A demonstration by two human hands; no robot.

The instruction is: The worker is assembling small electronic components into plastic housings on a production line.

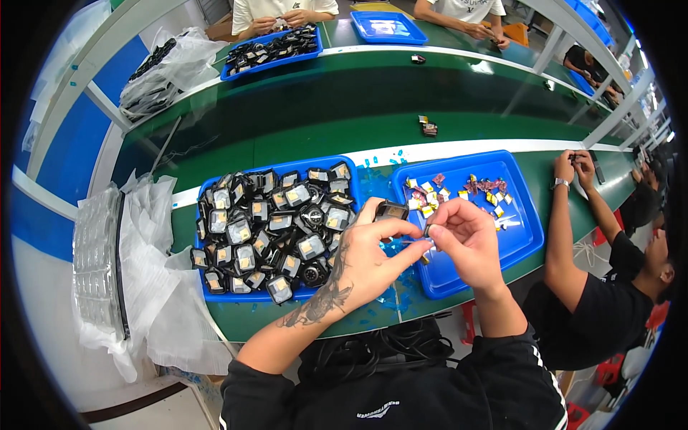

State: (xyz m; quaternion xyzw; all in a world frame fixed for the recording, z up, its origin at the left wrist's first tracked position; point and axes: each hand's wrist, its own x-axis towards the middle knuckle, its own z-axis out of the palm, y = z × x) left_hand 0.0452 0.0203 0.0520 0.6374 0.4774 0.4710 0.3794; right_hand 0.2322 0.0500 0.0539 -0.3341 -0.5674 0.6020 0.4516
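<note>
Two hands meet above the near edge of the green worktop [315, 129], over the gap between two blue trays. The left hand [362, 261] pinches a small black square part [392, 210] between thumb and fingertips, holding it up just above the right rim of the left tray [208, 295]. That tray is heaped with similar black parts [269, 229]. The right hand [466, 240] has its fingers curled together, thumb and forefinger pinching something tiny beside the part; what it is cannot be told. Below it, the right tray [527, 215] holds scattered small yellow and pink pieces [459, 192]. Clear plastic bags [143, 287] lie at the worktop's left end.
</note>
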